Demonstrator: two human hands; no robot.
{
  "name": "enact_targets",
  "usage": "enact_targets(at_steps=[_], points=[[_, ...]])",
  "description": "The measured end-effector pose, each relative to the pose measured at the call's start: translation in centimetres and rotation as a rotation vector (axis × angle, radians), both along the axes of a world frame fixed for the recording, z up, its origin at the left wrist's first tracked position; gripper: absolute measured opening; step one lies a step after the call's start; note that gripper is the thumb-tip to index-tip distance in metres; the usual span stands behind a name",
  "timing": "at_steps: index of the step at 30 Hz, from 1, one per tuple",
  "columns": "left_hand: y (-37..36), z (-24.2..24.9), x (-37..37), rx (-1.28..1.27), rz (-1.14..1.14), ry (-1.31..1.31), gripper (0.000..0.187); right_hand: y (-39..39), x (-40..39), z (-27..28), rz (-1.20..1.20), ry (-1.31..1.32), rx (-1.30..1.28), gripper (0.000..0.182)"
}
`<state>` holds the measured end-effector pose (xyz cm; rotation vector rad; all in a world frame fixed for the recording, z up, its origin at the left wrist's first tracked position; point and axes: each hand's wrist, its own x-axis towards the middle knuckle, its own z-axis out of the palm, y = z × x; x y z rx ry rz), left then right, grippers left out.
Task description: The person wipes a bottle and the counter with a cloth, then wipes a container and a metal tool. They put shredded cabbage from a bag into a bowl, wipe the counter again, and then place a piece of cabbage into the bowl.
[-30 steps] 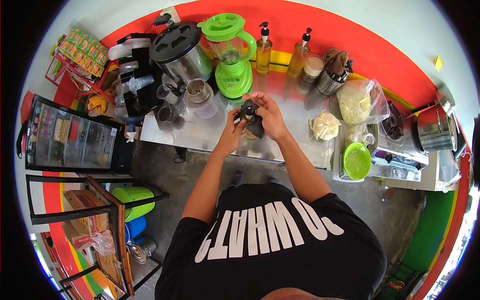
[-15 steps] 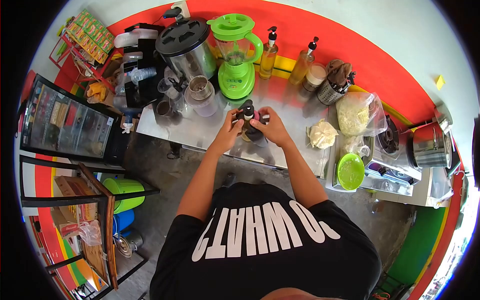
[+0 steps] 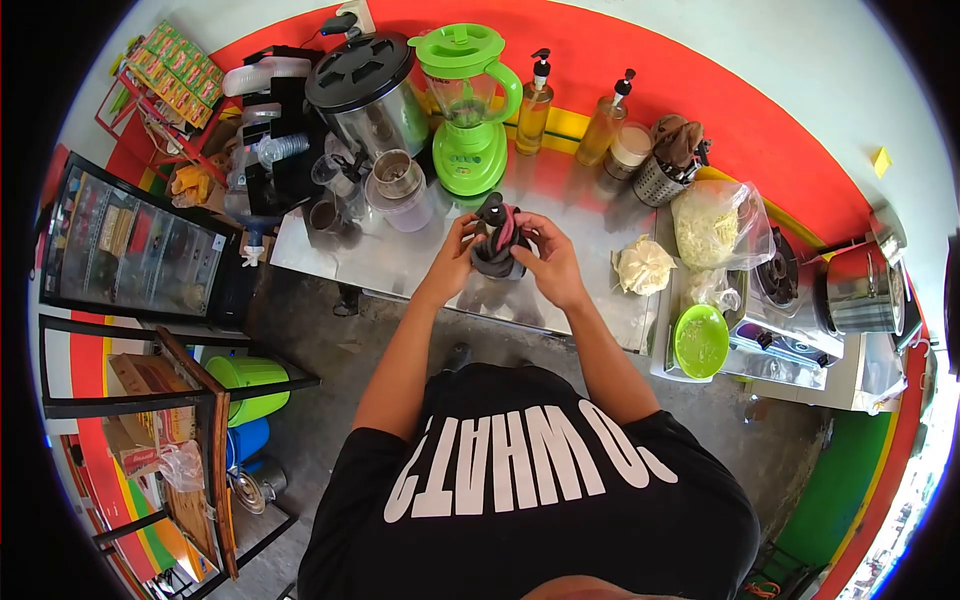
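A dark cloth with a pinkish-red part [image 3: 502, 258] is wrapped around a small black-topped object [image 3: 492, 212] on the steel table's front part. From the left, my left hand [image 3: 457, 254] closes its fingers on the cloth. On the other side my right hand [image 3: 545, 250] pinches the cloth near its top. The body of the wrapped object is mostly hidden by the cloth. Behind them stands a green blender [image 3: 470, 150]. A cream-coloured bundle [image 3: 643, 267] lies to the right on the steel table [image 3: 590, 300].
A steel pot with a black lid [image 3: 370, 95], cups [image 3: 400, 190] and two pump bottles [image 3: 535, 112] stand behind. At the right are a utensil holder [image 3: 662, 182], a bag of noodles [image 3: 710, 228], a green bowl [image 3: 701, 341] and a stove [image 3: 785, 345].
The dark cloth now surrounds the black-topped object, and its pinkish-red part shows more. My right hand has shifted slightly right, with its fingers on the cloth.
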<state>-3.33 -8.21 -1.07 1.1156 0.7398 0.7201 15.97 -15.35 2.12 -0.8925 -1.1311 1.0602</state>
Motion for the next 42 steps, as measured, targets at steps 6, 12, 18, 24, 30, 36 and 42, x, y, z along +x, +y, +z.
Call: enact_targets(at_steps=[6,12,18,24,30,36,42], points=[[0.5,0.1,-0.7,0.05,0.038,0.02,0.047,1.0,-0.7,0.1,0.039,-0.211,-0.005,0.066],[1.5,1.1,-0.9,0.03,0.011,0.104,0.052,4.5,1.9,1.5,0.271,-0.438,-0.053,0.055],[0.4,1.3,-1.0,0.194,0.098,0.176,0.056,4.5,-0.3,-1.4,0.181,-0.289,0.046,0.039],[0.1,6.2,-0.8,0.523,0.076,0.16,0.05,3.6,-0.6,-2.0,0.141,-0.284,0.07,0.053],[0.3,7.9,0.1,0.695,0.039,0.284,0.04,2.1,-0.4,-1.1,0.025,-0.269,0.003,0.045],[-0.2,9.2,0.8,0.674,0.053,0.297,0.033,2.7,2.2,1.2,0.236,-0.195,-0.107,0.046],[-0.8,11.2,1.0,0.662,0.013,0.469,0.03,4.1,1.3,3.9,0.378,-0.557,-0.186,0.045]])
